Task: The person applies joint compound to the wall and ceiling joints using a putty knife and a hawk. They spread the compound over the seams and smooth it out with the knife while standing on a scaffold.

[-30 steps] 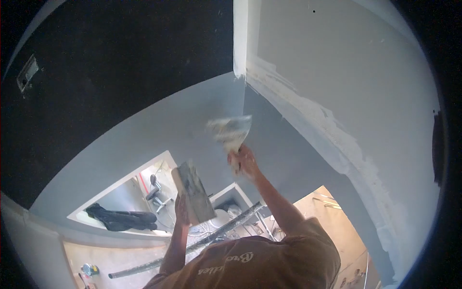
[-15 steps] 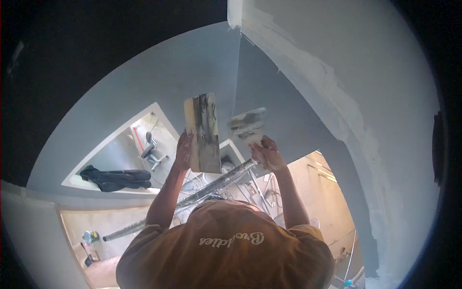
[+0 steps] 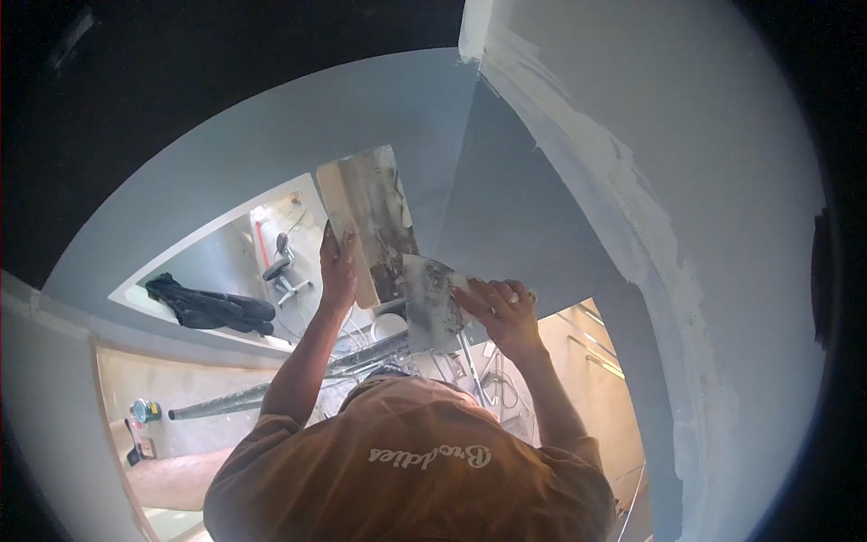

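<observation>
Board (image 3: 366, 212) smeared with grey plaster sits tilted in the left hand (image 3: 337, 266), fingers wrapped tight around its lower edge. The right hand (image 3: 498, 312) is clenched on a wide scraper (image 3: 432, 303), blade just left of the knuckles and meeting the board's lower right end, between the two hands. Up and to the right of both hands, a rough band of white plaster (image 3: 632, 226) runs along the wall. Off to the left of the left hand, a black jacket (image 3: 208, 307) lies on a ledge.
</observation>
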`<state>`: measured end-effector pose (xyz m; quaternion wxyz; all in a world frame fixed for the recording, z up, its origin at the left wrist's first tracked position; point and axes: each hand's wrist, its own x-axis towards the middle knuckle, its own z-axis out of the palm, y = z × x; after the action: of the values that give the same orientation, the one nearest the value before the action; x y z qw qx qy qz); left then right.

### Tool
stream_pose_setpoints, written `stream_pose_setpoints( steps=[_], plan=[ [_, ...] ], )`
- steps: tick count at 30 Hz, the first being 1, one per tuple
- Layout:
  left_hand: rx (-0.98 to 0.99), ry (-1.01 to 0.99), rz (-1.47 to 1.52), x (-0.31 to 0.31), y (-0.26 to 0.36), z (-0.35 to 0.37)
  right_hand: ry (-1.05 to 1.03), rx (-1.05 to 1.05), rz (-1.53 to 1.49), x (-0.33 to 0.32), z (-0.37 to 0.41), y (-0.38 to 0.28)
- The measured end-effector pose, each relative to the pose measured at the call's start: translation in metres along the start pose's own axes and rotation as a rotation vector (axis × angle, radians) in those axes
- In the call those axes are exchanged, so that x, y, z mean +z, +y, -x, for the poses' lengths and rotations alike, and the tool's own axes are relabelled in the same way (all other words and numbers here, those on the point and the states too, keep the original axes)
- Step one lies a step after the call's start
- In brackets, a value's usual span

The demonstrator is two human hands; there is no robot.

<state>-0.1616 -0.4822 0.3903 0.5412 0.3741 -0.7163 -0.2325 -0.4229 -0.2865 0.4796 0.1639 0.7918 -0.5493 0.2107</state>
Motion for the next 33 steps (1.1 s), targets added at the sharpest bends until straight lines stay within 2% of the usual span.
stream_pose_setpoints(
  steps=[2, 5, 12, 15, 17, 18, 19, 20, 21, 22, 23, 25, 27, 29, 30, 32, 33],
  plan=[
    [-0.375, 0.014, 0.514, -0.004, 0.035, -0.008, -0.043, -0.142, 0.134, 0.002, -0.009, 0.006],
    [-0.488, 0.049, 0.608, -0.004, 0.036, -0.006, 0.001, -0.249, 0.156, 0.013, -0.017, 0.026],
    [-0.368, 0.059, 0.666, -0.008, 0.036, 0.002, 0.101, -0.323, 0.192, 0.011, -0.048, 0.053],
    [-0.281, 0.006, 0.528, -0.023, 0.026, 0.008, 0.141, -0.326, 0.219, -0.006, -0.071, 0.057],
    [0.03, -0.038, 0.027, -0.025, -0.009, 0.028, 0.265, -0.287, 0.208, -0.01, -0.088, 0.064],
    [-0.343, 0.086, 0.604, -0.019, 0.0, 0.032, 0.279, -0.292, 0.242, -0.013, -0.1, 0.069],
    [-0.329, 0.082, 0.585, -0.025, 0.005, 0.035, 0.355, -0.186, 0.115, -0.015, -0.116, 0.074],
    [-0.458, 0.056, 0.582, -0.036, 0.036, 0.022, 0.433, -0.085, -0.01, -0.018, -0.135, 0.081],
    [-0.476, 0.095, 0.594, -0.035, 0.025, 0.029, 0.598, -0.093, -0.145, -0.017, -0.159, 0.089],
    [-0.377, 0.082, 0.531, -0.034, 0.002, 0.036, 0.686, 0.057, -0.246, -0.006, -0.18, 0.105],
    [-0.399, 0.075, 0.577, -0.034, -0.007, 0.044, 0.77, 0.207, -0.357, 0.005, -0.203, 0.123],
    [-0.369, 0.116, 0.56, -0.031, -0.024, 0.064, 0.945, 0.208, -0.566, 0.003, -0.256, 0.154],
    [-0.35, 0.16, 0.538, -0.033, -0.034, 0.073, 1.033, 0.328, -0.645, 0.016, -0.309, 0.201],
    [-0.396, 0.058, 0.343, -0.046, -0.03, 0.082, 1.118, 0.296, -0.747, 0.021, -0.35, 0.218],
    [-0.412, 0.064, 0.356, -0.048, -0.034, 0.09, 1.096, 0.294, -0.741, 0.031, -0.366, 0.233],
    [-0.538, 0.07, 0.271, -0.047, -0.035, 0.106, 1.179, 0.257, -0.918, 0.048, -0.387, 0.269],
    [-0.567, 0.082, 0.433, -0.048, -0.037, 0.109, 1.183, 0.326, -0.956, 0.056, -0.396, 0.28]
  ],
)
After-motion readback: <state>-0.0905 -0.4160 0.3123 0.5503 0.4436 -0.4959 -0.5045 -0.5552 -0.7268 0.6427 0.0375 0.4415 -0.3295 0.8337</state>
